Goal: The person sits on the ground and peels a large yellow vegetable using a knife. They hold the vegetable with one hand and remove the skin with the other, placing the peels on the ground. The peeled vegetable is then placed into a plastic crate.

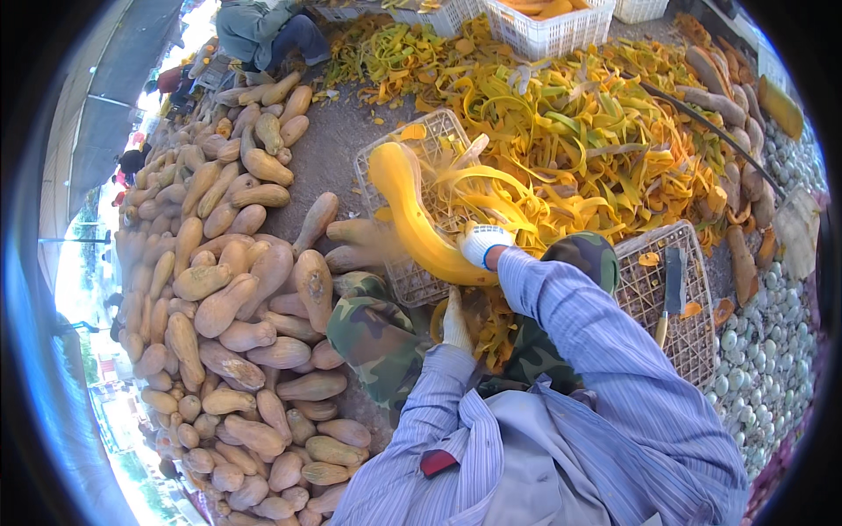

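A long, curved squash [421,217] with bright yellow, peeled flesh lies slanting across an upturned plastic crate [454,119] in front of my knees. My left hand [458,325], in a pale knit glove, grips its near end from below; the fingertips are hidden behind it. Against the squash's right side is my right hand [485,242], in a white glove with a blue cuff. Its fingers are curled, and whether a tool sits in them is hidden. Long yellow peel strips [506,187] trail beside this hand. More peel scraps [493,329] lie between my legs.
Unpeeled tan squashes [230,296] are heaped on the left. Peelings [579,131] cover the ground ahead. A cleaver [675,283] rests on another crate [698,263] at right, near a shovel [796,230]. White crates [552,36] and a seated person [256,33] are farther off.
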Available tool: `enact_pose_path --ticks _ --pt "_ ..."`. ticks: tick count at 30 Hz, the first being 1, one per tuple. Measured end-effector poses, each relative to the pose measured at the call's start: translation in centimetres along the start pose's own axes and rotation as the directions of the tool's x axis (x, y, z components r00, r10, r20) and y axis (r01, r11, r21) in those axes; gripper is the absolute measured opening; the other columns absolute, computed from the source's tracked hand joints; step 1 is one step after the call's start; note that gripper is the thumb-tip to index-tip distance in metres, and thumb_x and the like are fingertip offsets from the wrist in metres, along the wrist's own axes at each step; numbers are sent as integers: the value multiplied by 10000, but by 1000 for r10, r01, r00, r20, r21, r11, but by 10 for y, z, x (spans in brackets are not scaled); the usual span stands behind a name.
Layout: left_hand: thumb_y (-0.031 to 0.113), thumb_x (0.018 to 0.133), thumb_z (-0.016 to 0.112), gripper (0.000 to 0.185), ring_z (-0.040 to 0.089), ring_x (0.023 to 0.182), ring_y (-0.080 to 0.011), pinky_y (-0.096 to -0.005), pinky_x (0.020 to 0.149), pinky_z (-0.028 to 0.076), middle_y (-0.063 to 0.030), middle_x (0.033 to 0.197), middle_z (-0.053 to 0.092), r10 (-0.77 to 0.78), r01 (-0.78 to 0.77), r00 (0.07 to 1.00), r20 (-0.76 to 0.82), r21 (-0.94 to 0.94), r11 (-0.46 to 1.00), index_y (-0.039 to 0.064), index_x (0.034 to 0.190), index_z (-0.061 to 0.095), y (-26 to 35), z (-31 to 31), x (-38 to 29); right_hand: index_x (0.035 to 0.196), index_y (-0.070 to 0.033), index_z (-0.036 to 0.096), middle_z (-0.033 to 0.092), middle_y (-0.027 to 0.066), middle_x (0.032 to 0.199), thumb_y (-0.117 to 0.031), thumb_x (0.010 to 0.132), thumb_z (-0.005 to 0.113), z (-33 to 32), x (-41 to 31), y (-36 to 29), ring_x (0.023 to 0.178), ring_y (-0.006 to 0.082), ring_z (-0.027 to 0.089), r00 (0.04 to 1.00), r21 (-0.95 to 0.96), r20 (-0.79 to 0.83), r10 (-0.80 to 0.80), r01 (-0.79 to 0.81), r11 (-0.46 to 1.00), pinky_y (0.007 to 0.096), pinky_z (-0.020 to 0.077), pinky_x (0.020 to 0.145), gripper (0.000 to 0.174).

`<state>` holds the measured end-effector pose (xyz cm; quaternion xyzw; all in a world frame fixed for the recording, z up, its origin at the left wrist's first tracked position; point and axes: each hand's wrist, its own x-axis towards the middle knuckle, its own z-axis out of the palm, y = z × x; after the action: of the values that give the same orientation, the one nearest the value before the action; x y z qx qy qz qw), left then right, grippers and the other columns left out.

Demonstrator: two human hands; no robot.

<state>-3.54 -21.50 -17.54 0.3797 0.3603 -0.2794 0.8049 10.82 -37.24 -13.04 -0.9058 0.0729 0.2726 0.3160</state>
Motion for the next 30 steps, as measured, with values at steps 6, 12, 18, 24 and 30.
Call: enact_pose_path --ticks 6,12,18,24,30 --pt "668 1110 491 724 557 1435 -358 -561 1158 492 -121 1584 585 101 -56 986 135 -302 952 152 1618 487 -9 -48 25 1253 -21 681 767 303 1196 -493 1101 376 55 -21 -19 1108 450 759 988 76 -122 -90 100 992 559 575 979 582" --pt "746 1078 436 764 579 1400 -366 -576 1184 458 -114 1570 588 179 -147 983 36 -422 895 186 1591 517 20 -31 -7 1321 5 651 745 348 1176 -468 1086 435 67 -53 -31 1124 513 721 998 223 -63 -11 25 975 557 530 1064 571" --pt "751 1067 463 736 673 1139 -347 -544 990 565 -130 1248 681 280 -41 859 430 -486 873 130 1444 579 27 -74 -3 1301 41 631 689 386 1297 -290 1085 480 -12 35 -79 1249 441 701 966 307 -240 101 -23 951 557 559 1048 423" --pt "736 1064 496 729 681 1036 -335 -486 888 582 -131 1165 692 141 -25 970 200 -492 870 79 1359 603 42 -42 -14 1347 0 703 748 318 1246 -202 1065 484 -97 172 -97 1196 422 737 975 -397 -98 -199 145 906 541 589 1000 410" --pt "730 1064 496 696 711 919 -321 -478 776 598 -136 1054 712 144 -148 989 -44 -474 868 78 1268 630 23 -72 13 1258 59 737 758 325 1206 -210 1071 457 -25 131 -112 1151 447 755 933 -480 -254 -255 107 871 531 598 995 431"
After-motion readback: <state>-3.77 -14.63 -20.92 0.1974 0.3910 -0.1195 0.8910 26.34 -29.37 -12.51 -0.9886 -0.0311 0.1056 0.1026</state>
